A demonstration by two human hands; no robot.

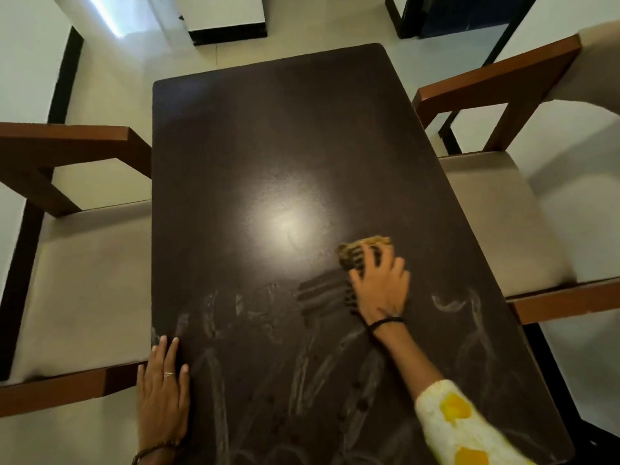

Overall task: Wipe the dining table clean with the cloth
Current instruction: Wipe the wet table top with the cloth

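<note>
The dark brown dining table fills the middle of the view, with pale wipe streaks across its near half. My right hand presses a bunched yellow-brown cloth flat on the table, right of the centre; the fingers cover most of the cloth. My left hand lies flat, fingers apart, on the table's near left edge and holds nothing. A bright light glare sits on the table just left of the cloth.
A wooden armchair with a beige seat stands tight against the table's left side. A matching chair stands at the right side. Pale floor and white walls with dark skirting lie beyond the far edge.
</note>
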